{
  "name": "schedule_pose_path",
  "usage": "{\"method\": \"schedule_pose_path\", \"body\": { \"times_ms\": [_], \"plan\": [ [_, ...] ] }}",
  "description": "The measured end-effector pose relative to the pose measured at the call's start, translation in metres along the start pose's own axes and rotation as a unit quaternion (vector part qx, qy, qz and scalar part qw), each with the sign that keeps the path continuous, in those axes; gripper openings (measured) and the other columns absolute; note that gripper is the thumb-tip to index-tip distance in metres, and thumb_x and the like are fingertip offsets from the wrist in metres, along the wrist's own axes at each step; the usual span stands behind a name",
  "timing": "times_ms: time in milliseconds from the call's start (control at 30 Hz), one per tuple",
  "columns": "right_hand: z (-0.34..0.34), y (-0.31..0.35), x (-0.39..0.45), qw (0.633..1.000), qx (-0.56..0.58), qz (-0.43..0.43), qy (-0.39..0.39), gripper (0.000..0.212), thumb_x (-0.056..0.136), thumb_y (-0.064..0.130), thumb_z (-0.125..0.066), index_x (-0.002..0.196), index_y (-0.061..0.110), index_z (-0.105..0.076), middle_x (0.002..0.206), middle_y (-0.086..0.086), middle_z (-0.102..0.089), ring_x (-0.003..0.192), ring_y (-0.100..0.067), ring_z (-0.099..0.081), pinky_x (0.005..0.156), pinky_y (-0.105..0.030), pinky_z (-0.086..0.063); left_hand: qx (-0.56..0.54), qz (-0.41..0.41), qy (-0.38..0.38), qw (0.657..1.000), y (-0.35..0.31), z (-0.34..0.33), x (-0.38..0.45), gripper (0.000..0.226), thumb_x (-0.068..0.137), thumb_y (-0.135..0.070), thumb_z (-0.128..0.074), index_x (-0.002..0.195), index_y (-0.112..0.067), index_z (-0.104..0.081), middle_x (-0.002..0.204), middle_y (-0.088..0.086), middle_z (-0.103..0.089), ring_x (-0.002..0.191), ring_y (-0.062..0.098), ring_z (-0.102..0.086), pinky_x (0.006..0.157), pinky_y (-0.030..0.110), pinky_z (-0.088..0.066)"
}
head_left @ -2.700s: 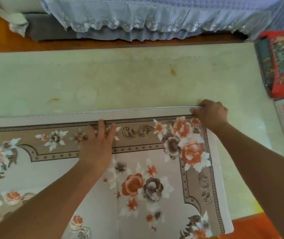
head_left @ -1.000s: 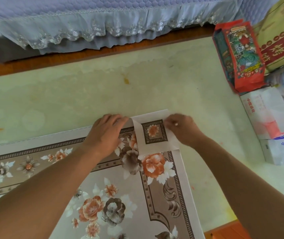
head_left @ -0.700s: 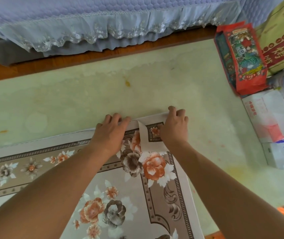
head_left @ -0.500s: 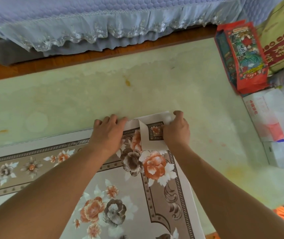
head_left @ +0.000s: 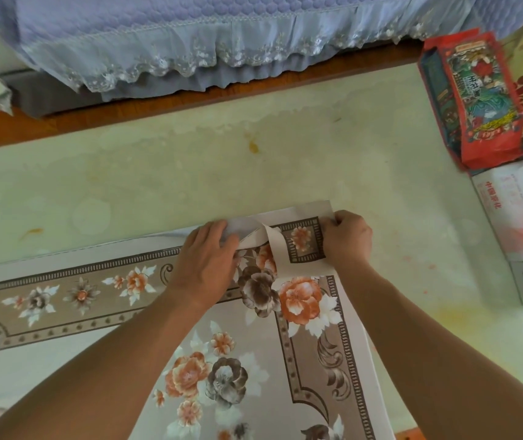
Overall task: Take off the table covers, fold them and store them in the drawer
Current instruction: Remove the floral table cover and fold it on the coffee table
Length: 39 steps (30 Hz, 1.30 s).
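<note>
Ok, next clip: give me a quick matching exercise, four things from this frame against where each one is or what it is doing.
Things:
1. left hand
2. right hand
3. red package
4. blue lace-trimmed cover

States or places:
A. lies at the table's right edge
B. pinches the floral table cover at its far right corner
C. hangs beyond the table's far edge
D. grips a lifted white fold of the cover

Pairs: 1-D, 2-B, 3-A, 4-C

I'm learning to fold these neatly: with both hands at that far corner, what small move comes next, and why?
Probably flatten the curled flap: the left hand and right hand both grip the floral table cover at its far right corner, where the layers sit uneven, so aligning the edges comes first.
</note>
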State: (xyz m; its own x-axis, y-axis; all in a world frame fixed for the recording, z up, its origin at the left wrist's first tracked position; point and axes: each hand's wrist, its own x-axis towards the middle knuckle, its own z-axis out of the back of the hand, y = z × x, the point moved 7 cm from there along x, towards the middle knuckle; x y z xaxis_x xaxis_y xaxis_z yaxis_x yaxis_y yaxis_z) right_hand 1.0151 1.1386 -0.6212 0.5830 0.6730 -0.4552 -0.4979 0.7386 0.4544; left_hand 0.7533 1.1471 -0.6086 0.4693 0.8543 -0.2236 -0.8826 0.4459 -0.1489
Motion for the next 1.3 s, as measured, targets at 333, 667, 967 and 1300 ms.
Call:
{"method": "schedule_pose_path", "body": {
  "times_ms": [333, 667, 967, 1300],
  "plan": [
    [0.000, -0.002, 0.001, 0.999, 0.031, -0.037, 0.009, 0.013, 0.095, 0.028, -0.057, 0.096, 0.015, -0.061, 0.088, -0.003, -0.061, 0.082, -0.025, -0.056, 0.068, -0.031, -0.041, -0.046, 0.006, 0.025, 0.999, 0.005, -0.002, 0.009, 0.029, 0.098, -0.019, -0.058, 0.122, -0.003, -0.058, 0.158, 0.020, -0.036, 0.147, 0.040, -0.032, 0.121, 0.052, -0.028],
    [0.006, -0.006, 0.001, 0.996, 0.082, -0.031, -0.022, 0.027, 0.090, 0.021, -0.063, 0.115, 0.022, -0.053, 0.098, 0.003, -0.063, 0.095, -0.021, -0.059, 0.080, -0.038, -0.050, -0.107, 0.062, 0.029, 0.992, 0.014, 0.018, 0.030, 0.036, 0.096, -0.029, -0.062, 0.128, -0.014, -0.053, 0.120, 0.006, -0.058, 0.107, 0.028, -0.056, 0.095, 0.042, -0.042],
    [0.008, -0.013, 0.003, 0.997, 0.065, -0.006, -0.032, 0.016, 0.091, 0.017, -0.065, 0.107, 0.021, -0.062, 0.088, 0.011, -0.058, 0.086, -0.014, -0.054, 0.072, -0.027, -0.038, -0.076, -0.117, 0.021, 0.990, 0.012, 0.023, 0.025, 0.005, 0.091, -0.010, -0.069, 0.094, -0.013, -0.066, 0.092, 0.000, -0.062, 0.088, 0.024, -0.057, 0.071, 0.035, -0.050],
    [0.008, -0.010, 0.001, 0.999, 0.045, 0.001, -0.021, 0.016, 0.093, 0.017, -0.062, 0.109, 0.020, -0.063, 0.095, 0.005, -0.062, 0.088, -0.017, -0.057, 0.068, -0.026, -0.039, 0.066, -0.119, 0.062, 0.989, 0.004, 0.019, 0.002, 0.044, 0.068, -0.006, -0.071, 0.112, -0.007, -0.068, 0.096, 0.012, -0.077, 0.086, 0.030, -0.074, 0.064, 0.035, -0.058]
  ]
}}
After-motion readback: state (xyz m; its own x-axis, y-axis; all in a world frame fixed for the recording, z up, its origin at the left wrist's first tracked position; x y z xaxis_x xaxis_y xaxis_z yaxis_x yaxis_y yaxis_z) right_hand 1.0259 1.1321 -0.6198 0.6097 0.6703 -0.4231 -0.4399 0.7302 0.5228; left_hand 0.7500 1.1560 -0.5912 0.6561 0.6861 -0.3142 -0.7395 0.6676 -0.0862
